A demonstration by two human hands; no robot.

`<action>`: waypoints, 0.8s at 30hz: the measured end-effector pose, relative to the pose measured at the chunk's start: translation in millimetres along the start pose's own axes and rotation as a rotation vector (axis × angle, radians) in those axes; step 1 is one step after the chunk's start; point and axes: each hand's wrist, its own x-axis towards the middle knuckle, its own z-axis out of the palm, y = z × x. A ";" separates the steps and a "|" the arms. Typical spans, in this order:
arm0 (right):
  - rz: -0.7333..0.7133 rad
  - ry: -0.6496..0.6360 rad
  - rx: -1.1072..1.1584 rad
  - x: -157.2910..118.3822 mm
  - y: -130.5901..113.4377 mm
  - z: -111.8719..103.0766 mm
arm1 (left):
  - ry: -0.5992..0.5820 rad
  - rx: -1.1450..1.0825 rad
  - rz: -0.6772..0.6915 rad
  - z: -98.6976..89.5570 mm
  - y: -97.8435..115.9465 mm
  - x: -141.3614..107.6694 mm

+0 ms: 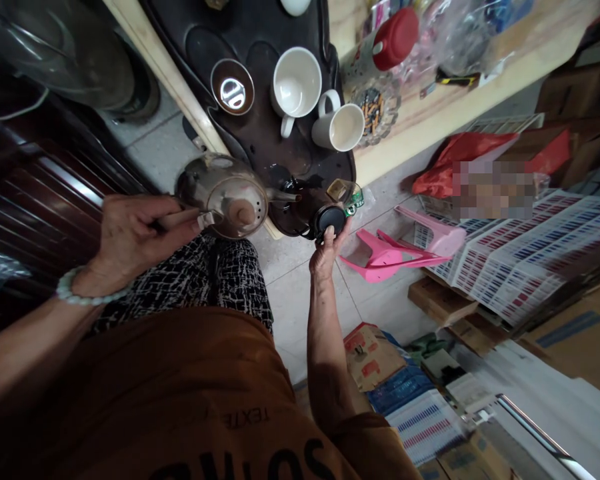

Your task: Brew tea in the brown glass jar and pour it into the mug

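Observation:
My left hand (137, 233), with a pale bead bracelet at the wrist, is closed round the handle of a glass teapot (235, 200). The teapot's spout points right, at a dark cylindrical vessel (323, 210). My right hand (331, 250) grips this vessel by its round black end; whether that end is a lid or a base I cannot tell. Behind them lies a wet black tea tray (240, 37). On it stand a small brown cup (233, 87) with dark liquid, a large white mug (296, 83) and a smaller white mug (341, 125) with cloudy liquid.
A glass ashtray (387, 110) full of cigarette butts and a red-topped bottle (397, 39) sit on the pale table (480, 97) beside the tray. Pink plastic pieces (385, 257), white baskets (520, 260) and cardboard boxes (375, 360) are to the right. A green packet (354, 199) lies near my right hand.

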 end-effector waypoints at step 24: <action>-0.633 0.146 -0.456 20.9 2.6 9.0 | -0.066 0.228 0.167 11.8 14.8 -9.8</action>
